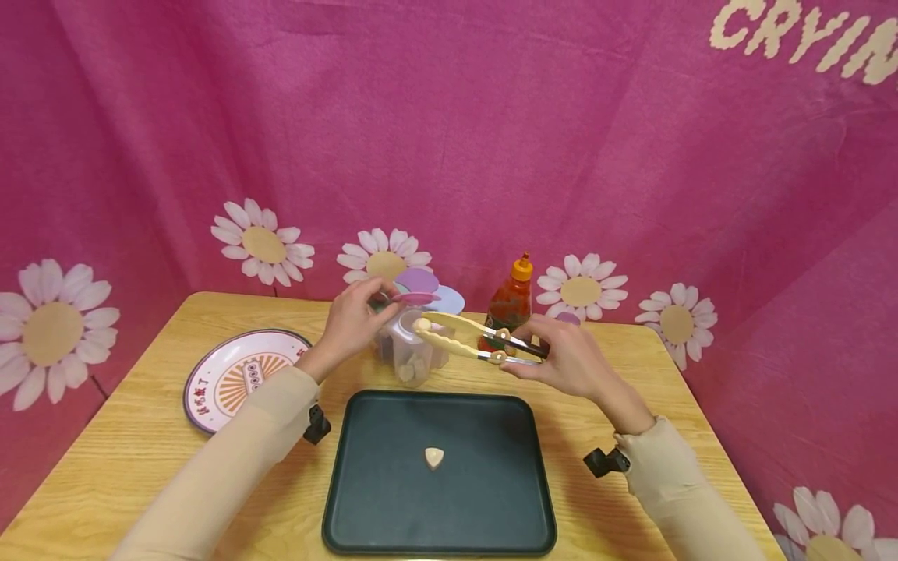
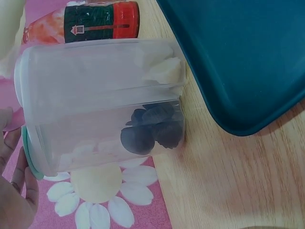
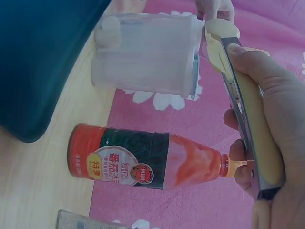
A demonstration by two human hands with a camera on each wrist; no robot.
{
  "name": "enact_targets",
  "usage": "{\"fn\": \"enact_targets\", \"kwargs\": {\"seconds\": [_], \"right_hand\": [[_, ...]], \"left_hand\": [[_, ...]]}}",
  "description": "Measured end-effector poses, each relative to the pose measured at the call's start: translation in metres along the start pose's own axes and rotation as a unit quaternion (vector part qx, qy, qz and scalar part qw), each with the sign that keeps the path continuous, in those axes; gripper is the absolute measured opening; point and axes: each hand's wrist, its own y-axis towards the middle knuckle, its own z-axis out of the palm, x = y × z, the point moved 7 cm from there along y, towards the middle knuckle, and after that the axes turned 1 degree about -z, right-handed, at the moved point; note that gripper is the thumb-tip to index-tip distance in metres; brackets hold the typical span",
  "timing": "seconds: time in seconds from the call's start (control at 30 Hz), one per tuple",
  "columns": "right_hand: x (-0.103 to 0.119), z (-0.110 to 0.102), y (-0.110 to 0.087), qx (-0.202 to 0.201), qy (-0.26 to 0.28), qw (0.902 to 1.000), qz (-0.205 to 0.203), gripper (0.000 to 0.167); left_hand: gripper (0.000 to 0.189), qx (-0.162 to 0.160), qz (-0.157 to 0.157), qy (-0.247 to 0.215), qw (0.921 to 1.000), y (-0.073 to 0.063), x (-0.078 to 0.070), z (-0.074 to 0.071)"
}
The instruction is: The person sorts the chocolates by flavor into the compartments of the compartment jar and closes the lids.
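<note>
My left hand (image 1: 354, 318) pinches the raised pink lid (image 1: 418, 298) of a clear multi-compartment container (image 1: 412, 360). In the left wrist view, its other fingers lie by a green lid (image 2: 31, 155). My right hand (image 1: 570, 357) grips a pair of tongs (image 1: 452, 324) with cream scalloped tips. A small pale piece (image 1: 422, 325) sits between those tips, just above the uncovered compartment. Pale pieces (image 2: 166, 70) lie at the bottom of one compartment, dark pieces (image 2: 153, 129) in another. One pale rounded-triangular piece (image 1: 434, 457) rests on the dark green tray (image 1: 442, 522).
Behind the tongs stands a red sauce bottle (image 1: 510, 300) with an orange cap, right of the container. A round patterned plate (image 1: 210, 374) lies at the left of the wooden table (image 1: 617, 499). A pink flowered cloth (image 1: 449, 140) hangs behind.
</note>
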Motion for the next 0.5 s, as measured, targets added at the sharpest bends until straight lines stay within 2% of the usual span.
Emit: {"fn": "enact_targets", "kwargs": {"seconds": [0.3,0.5], "right_hand": [[-0.005,0.008,0.019,0.011,-0.002,0.9998,0.019,0.041],[-0.006,0.010,0.017,0.020,-0.005,0.9993,0.032,0.048]], "left_hand": [[0.014,-0.004,-0.003,0.004,1.0000,0.000,0.002,-0.001],[0.014,-0.003,-0.005,0.005,1.0000,0.000,0.003,-0.001]]}}
